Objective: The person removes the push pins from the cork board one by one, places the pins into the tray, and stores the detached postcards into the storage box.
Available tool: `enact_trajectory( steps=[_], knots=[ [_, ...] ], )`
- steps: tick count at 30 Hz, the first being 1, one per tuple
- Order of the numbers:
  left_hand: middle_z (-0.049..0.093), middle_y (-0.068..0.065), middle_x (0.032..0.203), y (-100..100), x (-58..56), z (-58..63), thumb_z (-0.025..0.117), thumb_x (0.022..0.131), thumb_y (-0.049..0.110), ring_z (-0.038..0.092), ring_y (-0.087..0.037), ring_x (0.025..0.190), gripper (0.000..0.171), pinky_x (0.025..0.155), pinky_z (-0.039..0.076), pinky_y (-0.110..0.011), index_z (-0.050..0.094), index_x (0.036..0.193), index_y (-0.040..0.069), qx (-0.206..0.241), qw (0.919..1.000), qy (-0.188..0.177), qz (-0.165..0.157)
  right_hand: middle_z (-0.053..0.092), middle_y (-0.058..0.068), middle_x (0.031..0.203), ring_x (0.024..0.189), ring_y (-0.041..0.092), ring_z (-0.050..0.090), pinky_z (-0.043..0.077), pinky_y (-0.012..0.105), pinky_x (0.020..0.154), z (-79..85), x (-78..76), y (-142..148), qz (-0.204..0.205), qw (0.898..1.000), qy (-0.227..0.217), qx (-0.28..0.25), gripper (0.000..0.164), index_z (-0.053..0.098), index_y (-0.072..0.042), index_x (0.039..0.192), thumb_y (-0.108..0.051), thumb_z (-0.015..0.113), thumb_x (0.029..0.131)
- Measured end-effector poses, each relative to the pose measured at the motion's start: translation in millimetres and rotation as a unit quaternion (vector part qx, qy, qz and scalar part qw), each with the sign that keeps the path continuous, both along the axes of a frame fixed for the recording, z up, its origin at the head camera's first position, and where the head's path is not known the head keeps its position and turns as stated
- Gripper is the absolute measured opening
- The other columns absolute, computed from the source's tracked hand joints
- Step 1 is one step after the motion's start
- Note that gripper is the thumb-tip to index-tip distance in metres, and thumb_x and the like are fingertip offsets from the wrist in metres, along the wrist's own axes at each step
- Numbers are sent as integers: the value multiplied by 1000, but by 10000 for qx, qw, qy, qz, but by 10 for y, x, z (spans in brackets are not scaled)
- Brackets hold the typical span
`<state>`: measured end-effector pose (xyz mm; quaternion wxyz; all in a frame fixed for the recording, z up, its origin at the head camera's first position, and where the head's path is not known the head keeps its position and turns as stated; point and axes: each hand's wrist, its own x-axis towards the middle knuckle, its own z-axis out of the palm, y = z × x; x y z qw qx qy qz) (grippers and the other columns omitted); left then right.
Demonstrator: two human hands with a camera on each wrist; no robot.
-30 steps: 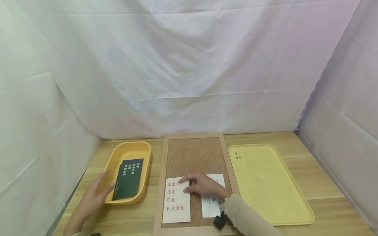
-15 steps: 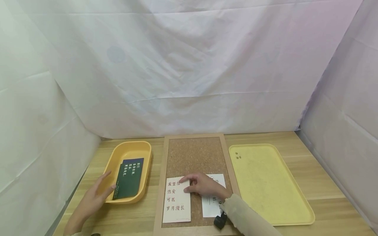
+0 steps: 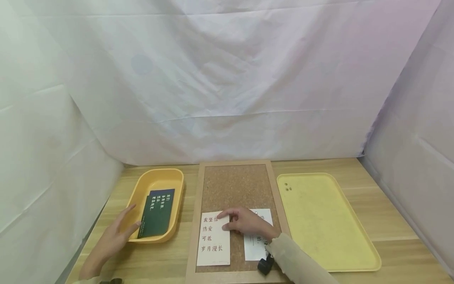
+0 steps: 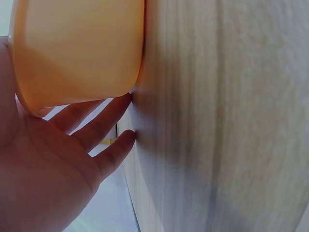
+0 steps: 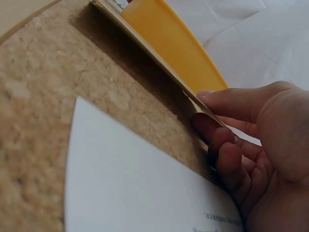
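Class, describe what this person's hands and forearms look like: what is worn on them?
The left hand and right hand show no gloves. A cream, slightly wrinkled sleeve covers the right forearm, with a small black device at the wrist. A pale cuff shows on the left; the dark piece beside it is mostly cut off.

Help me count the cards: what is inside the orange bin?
A dark green card with pale writing lies in the orange bin; a stepped edge at its top suggests another beneath, its face covered. The left hand hides part of the near-left corner.
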<state>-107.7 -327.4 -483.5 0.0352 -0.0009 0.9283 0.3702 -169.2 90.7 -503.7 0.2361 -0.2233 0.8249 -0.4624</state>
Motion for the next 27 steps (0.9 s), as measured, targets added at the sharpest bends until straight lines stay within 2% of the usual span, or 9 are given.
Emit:
enact_trajectory(
  steps=[6,17,22,27],
  knots=[
    [19,-26,151,21,-6,20,52,93,43,19,-57,130,70,93,21,-75,17,150,21,-133,9999,-23,-14,54,-4,64,51,8,46,40,23,45,79,11,-30,-118,9999,-46,67,28,68,-31,108,-27,72,81],
    [19,-25,151,7,-11,40,53,93,42,20,-57,130,71,93,22,-75,17,150,21,-137,9999,-4,-42,57,-4,78,56,9,48,42,23,50,158,18,-102,-124,9992,266,272,27,68,-28,109,-24,71,82],
    [20,-26,151,1,-12,25,54,93,41,20,-56,130,71,93,22,-74,18,150,21,-95,9999,15,-55,59,-4,75,54,9,51,43,24,47,188,30,-113,-101,9995,225,214,27,68,-26,109,-22,71,82],
    [21,-27,149,-3,-10,23,55,93,40,22,-56,129,70,93,23,-74,19,150,19,-128,9998,93,-71,59,-2,64,51,9,51,42,23,44,231,25,-131,-123,9998,49,124,28,67,-28,110,-23,71,82]
  ],
)
